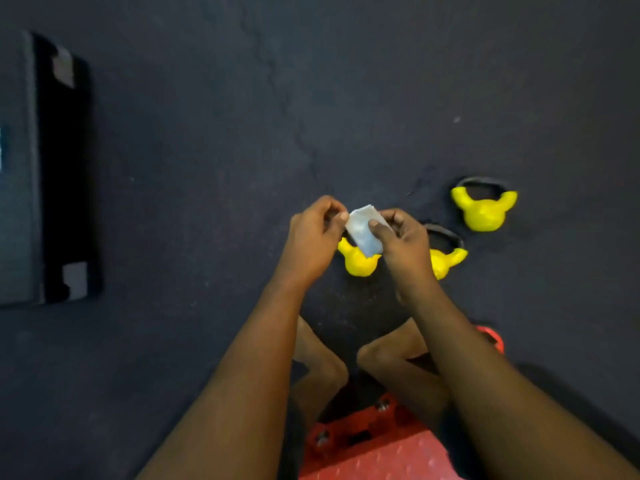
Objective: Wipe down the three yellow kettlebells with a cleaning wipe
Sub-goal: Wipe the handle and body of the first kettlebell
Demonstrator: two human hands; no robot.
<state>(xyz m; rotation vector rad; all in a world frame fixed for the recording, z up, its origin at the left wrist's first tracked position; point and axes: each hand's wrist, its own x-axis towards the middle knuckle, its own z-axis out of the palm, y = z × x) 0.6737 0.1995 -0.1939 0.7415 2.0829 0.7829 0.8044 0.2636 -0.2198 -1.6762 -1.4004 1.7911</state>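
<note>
Three yellow kettlebells with dark handles stand on the dark floor. The far right kettlebell (pixel 484 209) is in full view. My right hand and forearm partly hide the middle kettlebell (pixel 445 261). The left kettlebell (pixel 358 263) shows below my hands, its handle hidden. A folded white cleaning wipe (pixel 363 230) is held in the air above the left kettlebell. My left hand (pixel 315 233) pinches its left edge, and my right hand (pixel 401 237) pinches its right side with the thumb on top.
A red metal bench or platform (pixel 377 452) lies under me at the bottom, with my knees above it. A red piece (pixel 491 337) shows at the right. A dark flat bench or mat (pixel 52 168) lies at the far left on the floor.
</note>
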